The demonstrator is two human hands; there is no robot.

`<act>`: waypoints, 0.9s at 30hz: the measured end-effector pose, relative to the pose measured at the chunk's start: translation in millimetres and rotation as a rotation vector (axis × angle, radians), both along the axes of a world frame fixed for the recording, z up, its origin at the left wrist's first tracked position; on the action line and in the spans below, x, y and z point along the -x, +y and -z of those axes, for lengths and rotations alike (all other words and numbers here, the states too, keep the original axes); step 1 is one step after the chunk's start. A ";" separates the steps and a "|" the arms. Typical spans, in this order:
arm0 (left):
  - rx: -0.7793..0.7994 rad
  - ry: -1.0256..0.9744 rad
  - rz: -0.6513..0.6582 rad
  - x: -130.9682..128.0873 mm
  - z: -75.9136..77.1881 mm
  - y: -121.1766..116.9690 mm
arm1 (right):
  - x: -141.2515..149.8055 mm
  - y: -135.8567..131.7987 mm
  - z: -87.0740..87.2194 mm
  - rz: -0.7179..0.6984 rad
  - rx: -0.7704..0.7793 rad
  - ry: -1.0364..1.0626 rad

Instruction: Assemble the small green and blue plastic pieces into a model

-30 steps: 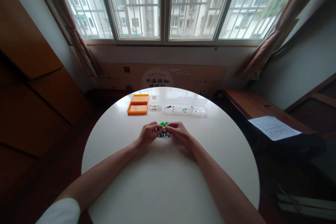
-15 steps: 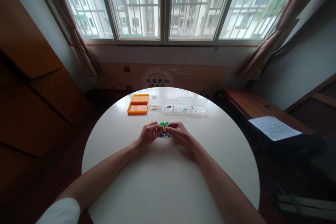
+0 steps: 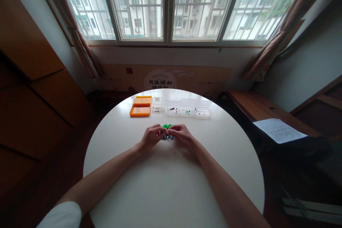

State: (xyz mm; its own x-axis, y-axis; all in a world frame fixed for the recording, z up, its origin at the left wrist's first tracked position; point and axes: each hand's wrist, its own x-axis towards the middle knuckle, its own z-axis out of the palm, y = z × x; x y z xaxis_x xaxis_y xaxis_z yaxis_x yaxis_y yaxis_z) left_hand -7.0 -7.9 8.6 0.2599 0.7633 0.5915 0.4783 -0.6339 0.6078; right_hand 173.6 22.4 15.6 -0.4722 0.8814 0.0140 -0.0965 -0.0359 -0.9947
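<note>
Both my hands rest together on the round white table (image 3: 171, 185), over a small heap of green and blue pieces (image 3: 167, 126). My left hand (image 3: 151, 136) has its fingers curled in a pinch at the heap's left side. My right hand (image 3: 181, 135) is curled the same way at the right side, its fingertips meeting the left hand's. Tiny pieces sit between the fingertips, too small to name. Most of the heap is hidden under the fingers.
At the table's far side lie an open orange box (image 3: 140, 106) and a row of clear plastic boxes (image 3: 187, 108) with small parts. A wooden bench with a paper sheet (image 3: 279, 130) stands to the right. A wooden cabinet is to the left, windows ahead.
The fingertips have shifted slightly over the heap. Arms and everything else on the table stay where they were.
</note>
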 end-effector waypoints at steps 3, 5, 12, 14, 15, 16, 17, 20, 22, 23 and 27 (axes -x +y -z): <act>0.006 0.003 -0.007 0.0 -0.2 -0.1 | -0.1 1.3 2.1 -0.001 0.001 0.005; 0.009 0.003 -0.011 -0.2 -0.5 -0.4 | 0.0 1.8 2.9 -0.002 -0.006 0.000; 0.015 0.017 -0.019 -0.1 -0.6 -0.6 | -0.4 0.9 1.2 -0.012 -0.028 -0.002; 0.014 0.019 -0.022 -0.2 -0.2 -0.3 | -0.5 0.9 0.9 -0.013 -0.027 -0.004; 0.012 0.018 -0.022 -0.3 0.0 -0.2 | -0.5 0.9 0.9 -0.011 -0.027 -0.004; 0.009 0.016 -0.022 -0.4 0.1 -0.1 | -0.5 1.0 0.9 -0.010 -0.027 -0.004; 0.005 0.014 -0.021 -0.5 0.2 -0.1 | -0.5 1.1 0.9 -0.009 -0.026 -0.005; -0.002 0.006 -0.017 -0.6 0.0 -0.1 | -0.4 1.6 1.1 -0.004 -0.024 -0.010; -0.001 0.004 -0.017 -0.5 -0.3 -0.1 | -0.5 1.8 1.4 -0.003 -0.028 -0.017; 0.000 0.005 -0.016 -0.5 -0.4 -0.2 | -0.5 1.9 1.6 -0.004 -0.034 -0.021; 0.003 0.006 -0.009 -0.4 -0.5 -0.1 | -0.7 2.2 2.4 -0.003 -0.051 -0.024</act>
State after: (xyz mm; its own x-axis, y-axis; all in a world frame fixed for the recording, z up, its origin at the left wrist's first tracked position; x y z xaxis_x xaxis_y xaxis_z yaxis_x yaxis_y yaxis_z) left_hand -6.5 -8.1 9.1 0.2561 0.7675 0.5877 0.4876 -0.6275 0.6070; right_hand 174.3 24.7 13.2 -0.4759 0.8782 0.0481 -0.0729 0.0151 -0.9972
